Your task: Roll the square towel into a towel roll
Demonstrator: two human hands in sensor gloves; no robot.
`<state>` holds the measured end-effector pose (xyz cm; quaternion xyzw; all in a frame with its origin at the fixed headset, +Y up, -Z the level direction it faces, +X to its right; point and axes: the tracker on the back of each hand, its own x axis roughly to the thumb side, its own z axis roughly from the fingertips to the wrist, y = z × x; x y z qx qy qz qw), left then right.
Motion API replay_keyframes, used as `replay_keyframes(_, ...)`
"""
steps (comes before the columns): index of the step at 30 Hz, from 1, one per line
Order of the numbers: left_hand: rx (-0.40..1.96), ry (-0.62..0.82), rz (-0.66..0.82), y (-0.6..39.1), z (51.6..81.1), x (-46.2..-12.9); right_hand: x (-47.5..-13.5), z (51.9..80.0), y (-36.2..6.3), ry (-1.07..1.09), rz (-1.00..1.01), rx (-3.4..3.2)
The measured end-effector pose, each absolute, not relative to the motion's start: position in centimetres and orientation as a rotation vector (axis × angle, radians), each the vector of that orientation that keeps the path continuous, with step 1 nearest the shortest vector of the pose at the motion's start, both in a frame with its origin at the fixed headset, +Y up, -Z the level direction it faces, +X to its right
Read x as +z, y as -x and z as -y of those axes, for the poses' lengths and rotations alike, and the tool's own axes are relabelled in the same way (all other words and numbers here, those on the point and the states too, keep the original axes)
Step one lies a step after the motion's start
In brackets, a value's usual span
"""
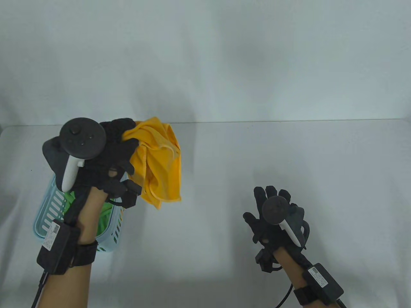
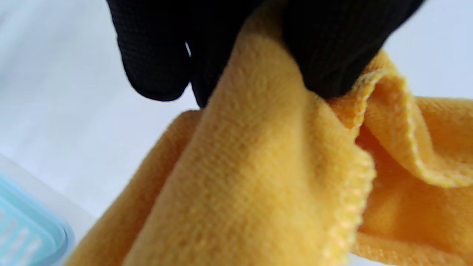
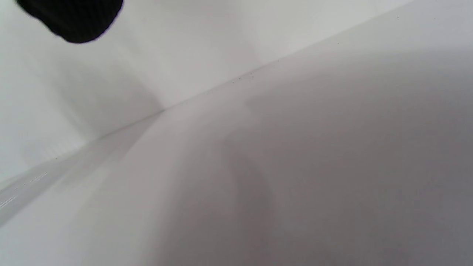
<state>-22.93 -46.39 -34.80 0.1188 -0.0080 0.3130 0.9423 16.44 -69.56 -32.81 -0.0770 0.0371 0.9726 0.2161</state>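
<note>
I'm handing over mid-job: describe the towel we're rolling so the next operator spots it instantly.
Start at the pale blue slotted basket on the table's left side. Just above it, the left hand is raised, its fingers pinching a bunched cloth that hangs in the air. That orange-yellow towel is the only one held; the green cloth lies inside the basket.

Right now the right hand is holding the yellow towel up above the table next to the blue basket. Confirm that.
Not quite: the left hand grips the yellow towel, not the right. The table view shows it, with the towel hanging above the table beside the blue basket. The right hand holds nothing.
</note>
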Motion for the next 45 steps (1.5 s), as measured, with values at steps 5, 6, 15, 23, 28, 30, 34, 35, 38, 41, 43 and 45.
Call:
replay_keyframes(5,0.698,-0.200,0.089,20.1,51.3,-34.1,-32.8,69.6,-16.5,0.221,-0.107,2.673)
replay_keyframes(6,0.728,-0.193,0.094,19.7,52.5,-33.8,-32.8,69.6,-16.5,0.217,-0.108,2.675)
replay_keyframes(15,0.830,-0.133,0.104,18.5,59.9,-32.7,-32.4,69.2,-15.5,0.130,-0.070,2.671)
replay_keyframes(23,0.809,-0.106,0.090,18.0,62.4,-32.0,-31.3,68.1,-13.8,-0.105,0.068,2.556)
replay_keyframes(28,0.788,-0.102,0.045,17.9,62.9,-32.0,-29.4,66.5,-11.7,-0.306,0.151,2.458)
replay_keyframes(30,0.776,-0.098,0.046,17.6,63.1,-31.9,-28.8,66.1,-10.6,-0.334,0.160,2.432)
replay_keyframes(34,0.750,-0.089,0.071,16.8,63.3,-31.9,-28.2,65.6,-8.7,-0.335,0.175,2.416)
replay_keyframes(35,0.747,-0.081,0.079,16.5,63.4,-31.8,-28.1,65.5,-8.3,-0.321,0.194,2.428)
replay_keyframes(38,0.727,-0.073,0.091,15.9,63.6,-31.7,-28.0,65.1,-8.1,-0.293,0.247,2.432)
replay_keyframes(41,0.725,-0.056,0.091,15.8,63.9,-31.9,-27.7,64.7,-8.7,-0.256,0.331,2.403)
replay_keyframes(43,0.733,-0.045,0.094,15.8,64.1,-32.1,-27.8,64.5,-9.1,-0.233,0.354,2.369)
replay_keyframes(45,0.746,-0.025,0.110,15.8,64.2,-32.2,-28.0,64.6,-9.8,-0.209,0.363,2.320)
